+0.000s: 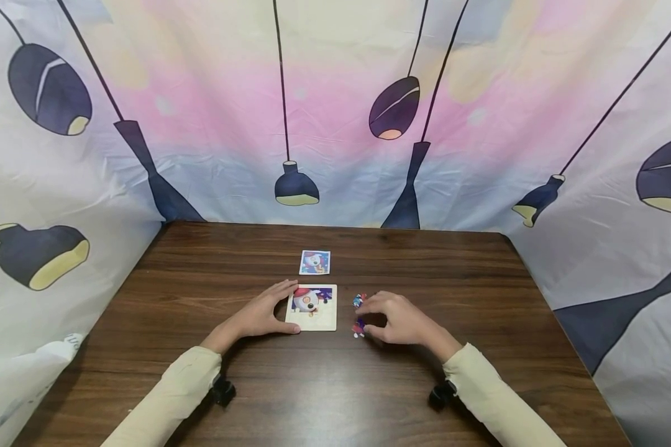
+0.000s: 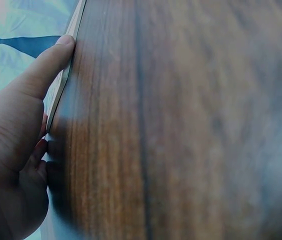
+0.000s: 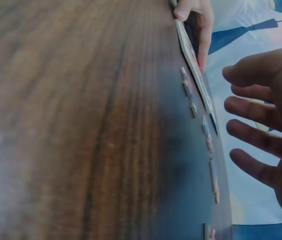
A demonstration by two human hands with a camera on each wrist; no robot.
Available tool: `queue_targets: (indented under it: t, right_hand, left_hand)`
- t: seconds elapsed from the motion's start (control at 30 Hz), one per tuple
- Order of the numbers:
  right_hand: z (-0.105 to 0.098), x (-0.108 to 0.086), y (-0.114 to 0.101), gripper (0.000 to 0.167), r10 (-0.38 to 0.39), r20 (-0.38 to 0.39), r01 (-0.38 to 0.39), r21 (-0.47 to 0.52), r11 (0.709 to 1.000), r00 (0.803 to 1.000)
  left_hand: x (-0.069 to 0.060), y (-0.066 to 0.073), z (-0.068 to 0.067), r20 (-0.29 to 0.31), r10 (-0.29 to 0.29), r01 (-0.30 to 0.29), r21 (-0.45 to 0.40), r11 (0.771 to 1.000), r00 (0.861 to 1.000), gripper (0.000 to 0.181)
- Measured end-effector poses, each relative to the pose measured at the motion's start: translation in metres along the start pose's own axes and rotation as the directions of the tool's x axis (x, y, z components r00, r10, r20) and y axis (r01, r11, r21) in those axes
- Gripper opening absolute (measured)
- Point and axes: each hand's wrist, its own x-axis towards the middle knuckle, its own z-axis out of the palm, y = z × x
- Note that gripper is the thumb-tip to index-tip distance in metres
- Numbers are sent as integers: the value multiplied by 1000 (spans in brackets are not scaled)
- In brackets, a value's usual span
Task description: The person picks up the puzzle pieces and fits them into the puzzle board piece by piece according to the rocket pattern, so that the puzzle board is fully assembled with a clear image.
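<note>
1. On the dark brown, wood-grained worktop (image 1: 453, 261), the left hand (image 1: 260, 312) lies with its thumb and fingers well apart and fairly straight, touching the left side of the board described next. A light, even press there should be enough to steady it.
2. Just right of that palm sits the square, cream-coloured puzzle board (image 1: 321, 321), flat, its upper part filled with a cartoon picture and its lower part bare. Loose bits would, I judge, seat best when turned to match before being pressed down.
3. Right of the board, near it but apart, lie two small clusters of thin, multicoloured puzzle pieces (image 1: 360, 300). Being so thin, they are probably best pinched by their edges — one at a time.
4. Over the clusters hovers the right hand (image 1: 399, 318), thumb and fingers apart, with nothing seen between them.
5. Around these: a long cream sleeve (image 1: 184, 375) at left, well clear of the board; beyond the board, a small square printed card (image 1: 315, 262) with a similar picture, unobstructed for comparing; behind, a pastel fabric backdrop (image 1: 335, 81).
6. In the way: the left thumb and fingertips at the board's left corners, and — at right — fingers partly hiding the pieces from above.
</note>
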Motion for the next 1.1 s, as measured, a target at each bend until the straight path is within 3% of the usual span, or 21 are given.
queue_targets:
  t: [0.4, 1.1]
  right_hand:
    - [9, -5, 1, 32, 46, 69, -44, -25, 999, 997]
    - [15, 0, 1, 25, 57, 43, -55, -60, 997, 997]
  left_hand:
    - [1, -1, 1, 4, -8, 8, -2, 1000, 1000, 107]
    - [0, -1, 1, -2, -11, 11, -4, 1000, 1000, 108]
